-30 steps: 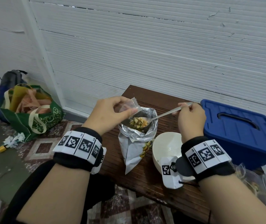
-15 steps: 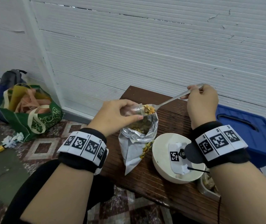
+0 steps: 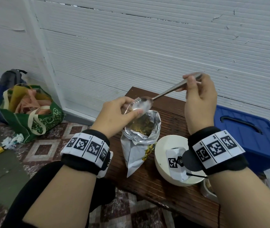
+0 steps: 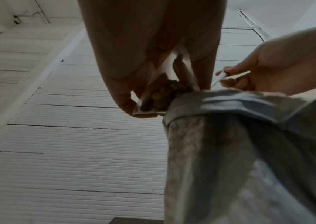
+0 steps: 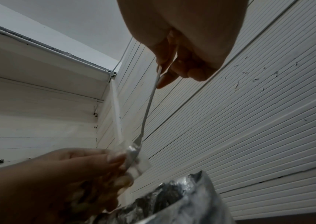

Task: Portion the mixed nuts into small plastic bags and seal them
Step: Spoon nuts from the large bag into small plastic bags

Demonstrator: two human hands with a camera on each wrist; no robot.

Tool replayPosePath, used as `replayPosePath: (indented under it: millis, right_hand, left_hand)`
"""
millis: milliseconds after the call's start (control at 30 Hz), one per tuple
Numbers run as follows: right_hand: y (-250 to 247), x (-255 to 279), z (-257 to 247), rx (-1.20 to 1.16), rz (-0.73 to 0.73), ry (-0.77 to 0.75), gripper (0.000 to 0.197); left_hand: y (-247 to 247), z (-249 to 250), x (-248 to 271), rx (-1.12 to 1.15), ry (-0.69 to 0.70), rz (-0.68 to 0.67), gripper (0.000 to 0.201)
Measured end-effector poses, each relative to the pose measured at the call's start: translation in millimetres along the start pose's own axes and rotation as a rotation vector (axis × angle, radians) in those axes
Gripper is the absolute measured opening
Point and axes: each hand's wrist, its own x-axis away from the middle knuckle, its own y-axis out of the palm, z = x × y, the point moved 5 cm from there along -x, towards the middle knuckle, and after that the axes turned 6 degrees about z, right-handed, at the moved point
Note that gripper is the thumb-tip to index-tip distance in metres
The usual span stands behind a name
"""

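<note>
Above open foil nut pouch [image 3: 140, 135]: left hand [image 3: 114, 117] pinches small clear bag [image 4: 151, 100], part-filled; right hand [image 3: 198, 99] pinches spoon [image 3: 163, 92], tipped into bag mouth. Sealing not yet done.

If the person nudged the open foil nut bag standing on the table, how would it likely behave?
The foil nut bag would probably tip easily: it stands unsupported on the wooden table, narrow at its base and leaning. Its crinkled walls and rolled-down rim suggest it would crumple, not slide stiffly. The nuts visible inside give some weight, so a tip might spill them.
</note>
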Motion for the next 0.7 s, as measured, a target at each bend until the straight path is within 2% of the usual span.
replayPosePath:
  millis: [67,133,233,367,433,500,600,700]
  right_hand:
    - [-10.9,-2.7,-0.9,0.011,0.118,-0.020,0.022]
    - [-16.2,-2.7,0.5,0.045,0.158,-0.028,0.020]
    - [-6.0,5.8,7.1,0.146,-0.009,-0.059,0.012]
    - [19.5,35.6,15.9,0.334,-0.360,-0.254,0.014]
    - [27.0,51.1,19.7,0.425,-0.448,-0.388,0.016]
    - [31.4,62.4,24.4,0.483,-0.519,-0.452,0.016]
    - [31.4,68.0,32.7,0.487,-0.556,-0.419,0.018]
    - [28.6,64.6,38.4,0.455,-0.546,-0.292,0.021]
  left_hand:
    - [-3.9,-3.8,-1.2,0.045,-0.026,0.017,0.021]
    - [-5.9,-5.0,-1.1,0.089,-0.050,0.010,0.017]
    - [-4.4,-2.8,-0.4,0.090,-0.034,-0.029,0.014]
    - [-2.9,-1.9,-0.4,0.082,-0.024,-0.046,0.010]
    - [-2.5,-2.7,-0.5,0.086,-0.022,-0.042,0.009]
    - [-2.3,-2.9,-0.5,0.089,-0.022,-0.039,0.009]
    - [-1.7,-3.6,-0.2,0.084,-0.025,-0.045,0.011]
    - [-1.8,-3.0,0.0,0.074,-0.022,-0.051,0.012]
